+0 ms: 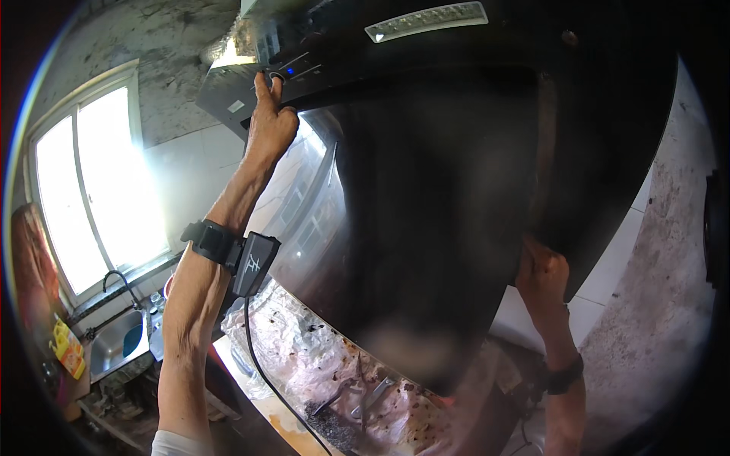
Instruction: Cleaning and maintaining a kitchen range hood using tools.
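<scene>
A large dark range hood [433,188] with a glossy front panel fills the middle of the view. My left hand [272,119] is raised to its upper left part, fingers at a round knob or button beside a small blue light; whether it grips anything is not clear. My right hand [544,268] is at the lower right edge of the dark panel, its fingers curled and partly hidden in shadow. Both wrists wear black straps, the left one with a boxed device and a cable. A lit lamp strip [428,21] sits at the top.
Below the hood, a stained plastic sheet [296,330] bears metal tools [373,396] and a dark scouring pad [333,427]. A steel sink [117,345] with a black faucet [121,279] and a yellow bottle [68,347] are at the left, under a bright window [102,182].
</scene>
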`<control>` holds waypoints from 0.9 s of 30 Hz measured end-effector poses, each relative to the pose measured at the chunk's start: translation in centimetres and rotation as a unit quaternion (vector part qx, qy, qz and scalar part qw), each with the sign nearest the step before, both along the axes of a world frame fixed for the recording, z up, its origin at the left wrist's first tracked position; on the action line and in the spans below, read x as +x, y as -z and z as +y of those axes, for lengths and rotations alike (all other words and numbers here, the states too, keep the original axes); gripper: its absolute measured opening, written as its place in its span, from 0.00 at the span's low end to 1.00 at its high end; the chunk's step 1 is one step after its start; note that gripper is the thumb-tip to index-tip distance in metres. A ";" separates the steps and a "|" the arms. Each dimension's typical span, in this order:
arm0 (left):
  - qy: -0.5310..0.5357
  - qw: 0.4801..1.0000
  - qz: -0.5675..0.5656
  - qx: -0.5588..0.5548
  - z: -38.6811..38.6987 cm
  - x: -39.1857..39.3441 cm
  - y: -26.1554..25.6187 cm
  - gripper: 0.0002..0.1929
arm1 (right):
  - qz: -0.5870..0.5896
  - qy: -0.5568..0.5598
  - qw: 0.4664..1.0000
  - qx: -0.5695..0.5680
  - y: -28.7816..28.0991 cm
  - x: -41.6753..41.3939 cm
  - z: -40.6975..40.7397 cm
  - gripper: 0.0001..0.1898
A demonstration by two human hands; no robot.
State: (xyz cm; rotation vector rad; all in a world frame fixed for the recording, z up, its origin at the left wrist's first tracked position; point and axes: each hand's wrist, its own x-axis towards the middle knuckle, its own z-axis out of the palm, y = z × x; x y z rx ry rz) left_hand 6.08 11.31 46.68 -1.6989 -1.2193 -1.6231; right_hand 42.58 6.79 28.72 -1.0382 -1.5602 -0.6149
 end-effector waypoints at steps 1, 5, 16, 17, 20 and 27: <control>0.026 0.999 -0.033 -0.017 -0.2 0.0 -0.2 0.41 | 0.000 0.001 1.000 0.000 0.0 -0.2 0.0 0.10; 0.074 0.992 -0.087 -0.049 -0.6 -0.5 -0.7 0.41 | 0.008 0.005 1.000 -0.020 -0.4 -0.4 -0.3 0.09; 0.166 0.985 -0.028 0.026 1.1 -5.2 1.1 0.41 | -0.028 0.043 0.999 -0.009 0.7 0.7 -0.2 0.14; 0.158 0.987 -0.034 0.000 -0.6 -4.9 1.6 0.36 | -0.031 0.047 0.998 0.001 0.7 0.6 0.0 0.15; -0.009 0.996 0.083 0.026 -2.4 -7.4 3.0 0.36 | 0.018 0.045 0.999 -0.007 0.5 0.5 -1.0 0.15; -0.042 0.998 -0.050 0.009 -6.9 -11.2 8.6 0.35 | 0.039 0.020 0.999 -0.026 0.5 0.2 -1.5 0.15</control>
